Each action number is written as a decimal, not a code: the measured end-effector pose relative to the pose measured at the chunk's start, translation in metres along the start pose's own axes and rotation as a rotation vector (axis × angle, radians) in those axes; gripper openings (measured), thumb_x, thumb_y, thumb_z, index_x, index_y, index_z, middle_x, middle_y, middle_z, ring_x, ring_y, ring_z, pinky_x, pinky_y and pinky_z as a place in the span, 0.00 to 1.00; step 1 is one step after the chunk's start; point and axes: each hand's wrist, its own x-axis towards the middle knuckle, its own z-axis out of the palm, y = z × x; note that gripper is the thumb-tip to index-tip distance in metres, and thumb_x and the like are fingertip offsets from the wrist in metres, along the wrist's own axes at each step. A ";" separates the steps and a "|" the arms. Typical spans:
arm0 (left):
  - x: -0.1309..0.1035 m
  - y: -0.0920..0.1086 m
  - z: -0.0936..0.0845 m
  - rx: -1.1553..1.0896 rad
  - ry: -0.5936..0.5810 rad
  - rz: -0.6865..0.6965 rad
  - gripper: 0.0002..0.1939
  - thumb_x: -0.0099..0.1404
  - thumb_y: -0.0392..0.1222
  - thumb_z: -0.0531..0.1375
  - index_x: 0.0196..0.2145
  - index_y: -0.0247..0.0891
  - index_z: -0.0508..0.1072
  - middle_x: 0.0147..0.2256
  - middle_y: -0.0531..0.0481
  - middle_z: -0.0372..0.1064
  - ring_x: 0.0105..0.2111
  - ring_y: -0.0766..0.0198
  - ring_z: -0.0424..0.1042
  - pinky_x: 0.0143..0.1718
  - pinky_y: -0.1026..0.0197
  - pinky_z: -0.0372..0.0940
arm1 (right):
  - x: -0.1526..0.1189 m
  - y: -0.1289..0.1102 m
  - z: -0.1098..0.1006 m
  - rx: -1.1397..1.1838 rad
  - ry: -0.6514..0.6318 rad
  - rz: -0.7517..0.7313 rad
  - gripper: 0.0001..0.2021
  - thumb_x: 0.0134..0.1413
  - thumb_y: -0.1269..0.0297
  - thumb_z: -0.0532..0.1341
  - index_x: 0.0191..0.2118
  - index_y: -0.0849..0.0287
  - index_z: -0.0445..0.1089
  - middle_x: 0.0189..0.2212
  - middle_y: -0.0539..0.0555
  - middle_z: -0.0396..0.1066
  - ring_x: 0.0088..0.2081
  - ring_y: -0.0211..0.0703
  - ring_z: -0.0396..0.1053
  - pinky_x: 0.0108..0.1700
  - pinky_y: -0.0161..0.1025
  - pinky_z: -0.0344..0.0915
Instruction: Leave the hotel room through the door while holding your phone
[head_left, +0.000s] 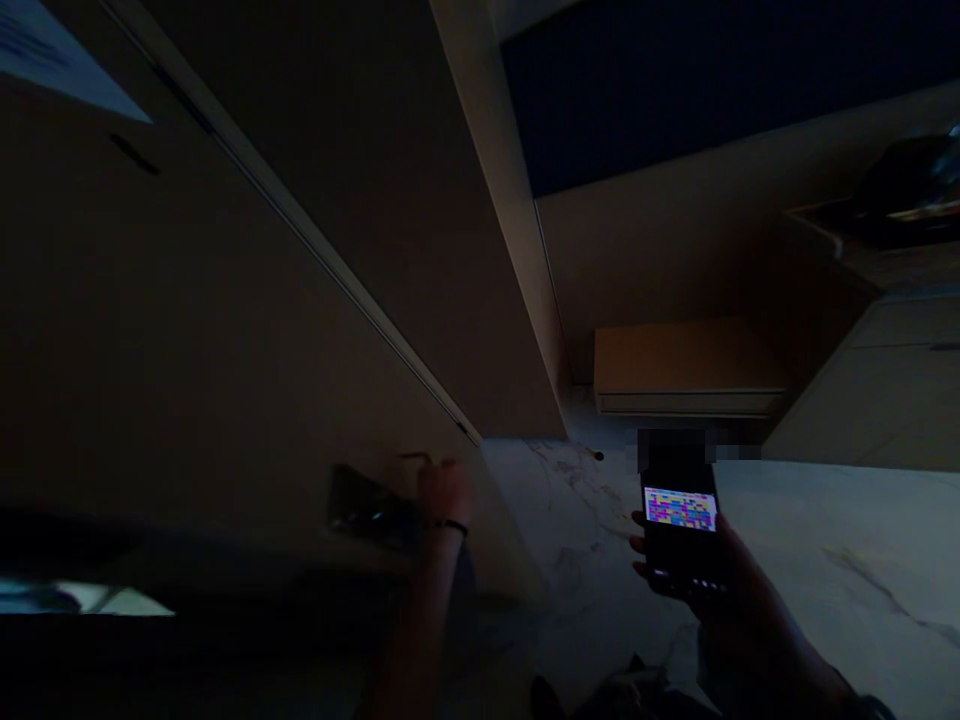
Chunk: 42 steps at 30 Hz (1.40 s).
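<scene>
The scene is very dark. My right hand (720,575) holds a black phone (681,535) upright, and its lit screen shows rows of coloured blocks. My left hand (444,492), with a dark band on the wrist, reaches forward with its fingers closed at a thin dark handle (415,459) on a door (225,380). A metal plate (364,505) sits on the door just left of this hand. Whether the fingers fully grip the handle is hard to tell in the gloom.
A pale marbled floor (825,560) spreads below and to the right. A tall door frame (510,230) rises beside the door. A tan box-like unit (686,365) stands against the far wall. Cabinets (892,390) line the right side.
</scene>
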 end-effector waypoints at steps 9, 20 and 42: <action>-0.002 0.073 -0.009 -0.414 -0.329 0.243 0.13 0.67 0.37 0.53 0.47 0.37 0.73 0.42 0.47 0.76 0.41 0.63 0.75 0.43 0.62 0.69 | 0.004 -0.015 -0.007 -0.041 -0.017 0.076 0.28 0.53 0.39 0.63 0.50 0.56 0.73 0.52 0.64 0.67 0.50 0.67 0.66 0.49 0.58 0.66; -0.040 0.070 0.030 -0.402 -0.353 -0.226 0.13 0.66 0.42 0.52 0.38 0.37 0.76 0.33 0.48 0.77 0.33 0.64 0.75 0.32 0.66 0.65 | 0.034 -0.055 -0.035 -0.143 -0.218 0.304 0.31 0.48 0.37 0.65 0.47 0.59 0.76 0.47 0.65 0.71 0.45 0.64 0.71 0.43 0.51 0.69; 0.041 0.079 0.014 -0.300 0.229 0.750 0.27 0.66 0.35 0.55 0.61 0.34 0.56 0.62 0.34 0.53 0.64 0.51 0.52 0.60 0.47 0.60 | -0.011 -0.009 0.054 0.141 0.211 -0.250 0.34 0.32 0.40 0.74 0.43 0.60 0.77 0.46 0.67 0.71 0.42 0.69 0.71 0.39 0.53 0.71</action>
